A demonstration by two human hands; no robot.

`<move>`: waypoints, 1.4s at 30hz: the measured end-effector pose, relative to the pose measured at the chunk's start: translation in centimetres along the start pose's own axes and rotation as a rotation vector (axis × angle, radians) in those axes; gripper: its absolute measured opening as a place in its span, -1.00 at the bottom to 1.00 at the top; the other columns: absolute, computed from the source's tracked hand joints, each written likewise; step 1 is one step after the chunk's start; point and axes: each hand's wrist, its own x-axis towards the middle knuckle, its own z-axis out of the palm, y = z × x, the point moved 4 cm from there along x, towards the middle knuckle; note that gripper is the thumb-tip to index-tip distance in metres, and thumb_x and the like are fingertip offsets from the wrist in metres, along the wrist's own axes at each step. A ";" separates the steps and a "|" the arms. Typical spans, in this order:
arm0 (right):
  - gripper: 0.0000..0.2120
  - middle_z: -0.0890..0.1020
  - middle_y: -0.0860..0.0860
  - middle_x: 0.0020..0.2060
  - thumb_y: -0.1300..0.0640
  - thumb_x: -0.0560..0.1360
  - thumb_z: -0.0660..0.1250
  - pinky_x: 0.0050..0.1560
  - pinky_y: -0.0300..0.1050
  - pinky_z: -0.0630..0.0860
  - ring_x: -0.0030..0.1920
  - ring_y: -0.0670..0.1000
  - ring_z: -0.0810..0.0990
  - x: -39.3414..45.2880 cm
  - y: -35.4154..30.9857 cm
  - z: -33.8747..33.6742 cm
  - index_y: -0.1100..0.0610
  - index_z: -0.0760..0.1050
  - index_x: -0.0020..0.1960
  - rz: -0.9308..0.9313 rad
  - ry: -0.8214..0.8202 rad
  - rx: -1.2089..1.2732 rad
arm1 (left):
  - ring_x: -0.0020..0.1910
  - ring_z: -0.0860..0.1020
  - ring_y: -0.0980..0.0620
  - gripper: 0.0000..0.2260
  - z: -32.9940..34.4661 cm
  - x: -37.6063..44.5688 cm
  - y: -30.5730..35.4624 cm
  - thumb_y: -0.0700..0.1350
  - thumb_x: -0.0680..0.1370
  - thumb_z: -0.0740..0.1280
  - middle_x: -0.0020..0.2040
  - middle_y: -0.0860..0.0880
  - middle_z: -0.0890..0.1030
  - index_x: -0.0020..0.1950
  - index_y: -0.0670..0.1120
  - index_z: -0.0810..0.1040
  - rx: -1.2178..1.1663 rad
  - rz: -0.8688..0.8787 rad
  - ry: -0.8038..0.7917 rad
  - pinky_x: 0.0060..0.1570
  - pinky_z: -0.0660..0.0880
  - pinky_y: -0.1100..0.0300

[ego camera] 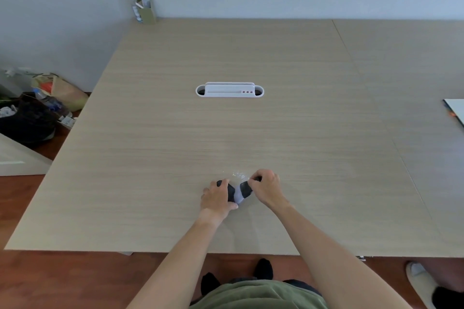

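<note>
I see the grey-and-black sock (pixel 241 194) bent in a V on the bench (pixel 175 148), near its front edge. The left hand (pixel 218 195) curls over one dark end and grips it. The right hand (pixel 266 187) pinches the other end, both forearms reaching in low. Clear crumpled plastic (pixel 238 174) lies just behind; a white cable box (pixel 229 90) sits well beyond.

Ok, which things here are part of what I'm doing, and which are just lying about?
In hand: black-and-grey sock, gripped by left hand and right hand; maybe the clear wrapper behind it.
Lying about: white cable port, carton at far corner, booklet at right edge, bags on floor.
</note>
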 end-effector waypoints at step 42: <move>-0.86 0.56 0.04 -0.45 0.21 0.45 0.36 -0.44 -0.23 0.46 -0.51 0.02 0.57 0.6 -0.3 0.4 0.29 0.58 -0.22 0.068 -0.109 0.074 | 0.37 0.35 -0.12 0.12 -0.7 -0.2 -0.3 -0.05 0.20 0.61 0.39 -0.07 0.38 0.58 -0.11 -0.02 -0.255 0.055 -0.029 0.29 0.40 0.03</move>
